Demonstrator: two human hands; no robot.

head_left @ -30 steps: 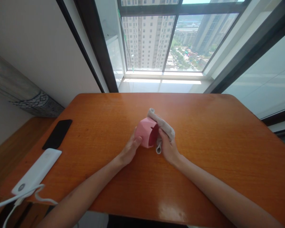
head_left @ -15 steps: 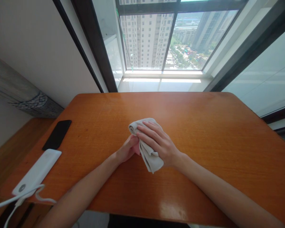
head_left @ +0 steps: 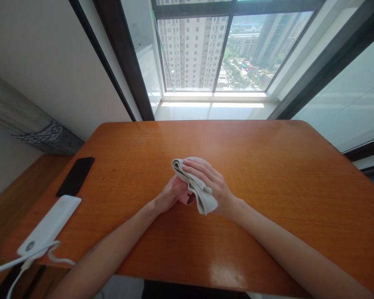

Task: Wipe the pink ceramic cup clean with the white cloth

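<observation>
Above the middle of the brown table, my left hand point(head_left: 171, 194) is closed on a small pink object point(head_left: 186, 197), partly covered by cloth and fingers. A folded light grey cloth point(head_left: 203, 197) lies over that object. From the right, my right hand point(head_left: 214, 182) wraps its fingers over the cloth and presses it against the pink object. The cloth's lower end hangs down below my right palm. What the pink object is cannot be made out.
On the left of the wooden table point(head_left: 268, 174) lie a black phone point(head_left: 75, 176) and a white power bank point(head_left: 50, 224) with a white cable point(head_left: 17, 261). A window point(head_left: 212, 54) stands beyond the far edge, and a curtain point(head_left: 43, 124) hangs at left.
My right hand and the cloth have shifted slightly right, and the cloth's hanging end has risen. More of the pink object shows beneath it.
</observation>
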